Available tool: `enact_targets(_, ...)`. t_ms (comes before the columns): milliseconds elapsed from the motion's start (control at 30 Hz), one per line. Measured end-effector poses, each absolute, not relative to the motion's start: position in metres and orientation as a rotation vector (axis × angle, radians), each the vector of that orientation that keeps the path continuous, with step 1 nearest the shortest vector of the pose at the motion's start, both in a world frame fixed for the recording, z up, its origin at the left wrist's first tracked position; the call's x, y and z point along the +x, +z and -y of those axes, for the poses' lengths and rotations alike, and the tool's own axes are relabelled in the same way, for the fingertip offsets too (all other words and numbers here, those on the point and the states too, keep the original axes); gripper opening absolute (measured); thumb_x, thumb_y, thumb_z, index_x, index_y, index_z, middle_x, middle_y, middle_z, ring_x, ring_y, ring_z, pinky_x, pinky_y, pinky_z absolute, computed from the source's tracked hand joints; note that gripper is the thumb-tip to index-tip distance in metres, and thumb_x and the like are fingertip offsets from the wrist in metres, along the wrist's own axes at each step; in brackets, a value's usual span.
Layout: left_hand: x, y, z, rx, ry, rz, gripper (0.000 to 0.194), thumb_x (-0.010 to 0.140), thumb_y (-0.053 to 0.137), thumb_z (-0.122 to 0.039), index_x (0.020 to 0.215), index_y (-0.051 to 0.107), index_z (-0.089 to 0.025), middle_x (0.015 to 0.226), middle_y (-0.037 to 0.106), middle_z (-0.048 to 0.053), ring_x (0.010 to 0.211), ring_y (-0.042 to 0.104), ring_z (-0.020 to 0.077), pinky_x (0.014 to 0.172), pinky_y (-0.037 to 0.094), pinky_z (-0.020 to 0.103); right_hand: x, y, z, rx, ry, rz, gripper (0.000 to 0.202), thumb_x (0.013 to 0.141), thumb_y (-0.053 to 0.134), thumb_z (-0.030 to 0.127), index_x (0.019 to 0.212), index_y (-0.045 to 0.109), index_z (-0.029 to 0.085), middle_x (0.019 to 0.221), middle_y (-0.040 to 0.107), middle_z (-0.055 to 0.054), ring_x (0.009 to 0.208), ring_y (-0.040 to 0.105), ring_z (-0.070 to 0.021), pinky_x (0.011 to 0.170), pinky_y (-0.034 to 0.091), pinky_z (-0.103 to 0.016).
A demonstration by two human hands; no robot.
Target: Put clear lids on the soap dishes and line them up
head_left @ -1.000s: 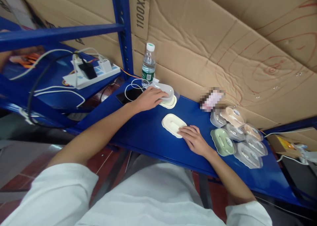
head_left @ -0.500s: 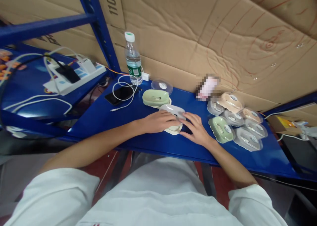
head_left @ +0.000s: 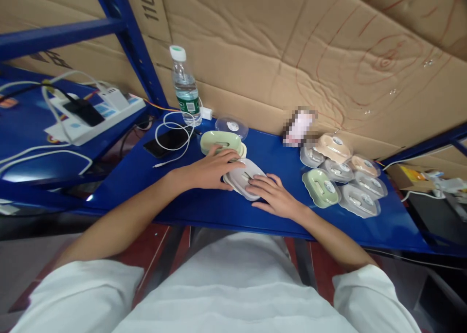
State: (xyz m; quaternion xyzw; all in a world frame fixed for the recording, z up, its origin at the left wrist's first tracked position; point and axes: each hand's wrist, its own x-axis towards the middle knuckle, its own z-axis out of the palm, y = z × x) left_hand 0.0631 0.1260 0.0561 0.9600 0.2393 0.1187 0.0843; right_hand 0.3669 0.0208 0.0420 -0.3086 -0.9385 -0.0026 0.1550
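Note:
A pale grey-white oval soap dish (head_left: 241, 178) lies at a slant on the blue table, with a cream piece partly showing under its left end. My right hand (head_left: 275, 197) has its fingers over the dish's right end and its thumb at the near side. My left hand (head_left: 207, 171) is open around the left end, fingers spread and thumb apart; whether it touches the dish is unclear. Behind the left fingers stands a light green soap dish (head_left: 215, 139), partly covered by them. A clear oval lid (head_left: 222, 124) with a round label lies behind it.
Several soap dishes in clear covers, including a green one (head_left: 321, 189) and a peach one (head_left: 333, 148), are grouped at right. A water bottle (head_left: 188, 97), phone (head_left: 166, 142) and white cable (head_left: 157, 129) occupy the left. Cardboard (head_left: 255, 46) walls the back.
The grey-white dish has turned, its right end now nearer me. My left hand has shifted left with fingers spreading toward the green dish. My right fingers have moved further onto the dish.

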Motion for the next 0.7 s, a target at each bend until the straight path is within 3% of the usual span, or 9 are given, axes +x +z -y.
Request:
enact_targets(167, 0.054, 0.057, -0.129, 2.766, 0.304, -0.703, 0.087, 0.085, 0.088, -0.053, 0.160, 0.049, -0.034, 0.155, 0.060, 0.011, 0.150, 0.050, 0.0366, 0.132, 0.022, 0.056, 0.370, 0.045, -0.022, -0.905, 0.167, 2.659, 0.036, 0.106, 0.060, 0.026, 0.142, 0.063, 0.022, 0.146, 0.071, -0.014, 0.150, 0.055, -0.0270, 0.130, 0.029, -0.056)
enact_targets(267, 0.050, 0.063, -0.129, 2.738, 0.274, -0.680, 0.095, 0.089, 0.086, -0.046, 0.168, 0.035, -0.036, 0.166, 0.052, 0.012, 0.155, 0.047, 0.0362, 0.131, 0.026, 0.054, 0.372, 0.045, -0.022, -0.873, 0.232, 2.647, 0.040, 0.099, 0.059, 0.018, 0.139, 0.064, 0.023, 0.145, 0.071, -0.014, 0.148, 0.057, -0.0259, 0.131, 0.029, -0.058)
enact_targets(367, 0.053, 0.066, -0.126, 2.734, 0.264, -0.704, 0.100, 0.091, 0.085, -0.038, 0.171, 0.027, -0.033, 0.171, 0.046, 0.015, 0.157, 0.045, 0.0358, 0.133, 0.021, 0.056, 0.372, 0.043, -0.022, -0.832, 0.227, 2.648, 0.042, 0.099, 0.056, 0.015, 0.140, 0.062, 0.022, 0.149, 0.069, -0.014, 0.154, 0.052, -0.0254, 0.133, 0.026, -0.059)
enact_targets(533, 0.063, 0.063, -0.120, 2.741, 0.258, -0.687, 0.112, 0.088, 0.089, -0.038, 0.174, 0.018, -0.031, 0.172, 0.043, 0.017, 0.157, 0.045, 0.0356, 0.135, 0.012, 0.059, 0.372, 0.042, -0.022, -0.851, 0.196, 2.602, 0.035, 0.105, 0.052, 0.017, 0.139, 0.059, 0.022, 0.149, 0.069, -0.013, 0.155, 0.050, -0.0275, 0.132, 0.024, -0.062)
enact_targets(700, 0.055, 0.068, -0.128, 2.739, 0.328, -0.686, 0.105, 0.089, 0.087, -0.051, 0.173, 0.027, -0.032, 0.173, 0.041, 0.016, 0.161, 0.037, 0.0376, 0.134, 0.018, 0.057, 0.372, 0.042, -0.023, -0.894, 0.202, 2.642, 0.031, 0.112, 0.055, 0.033, 0.140, 0.061, 0.022, 0.149, 0.069, -0.015, 0.151, 0.054, -0.0287, 0.129, 0.031, -0.060)
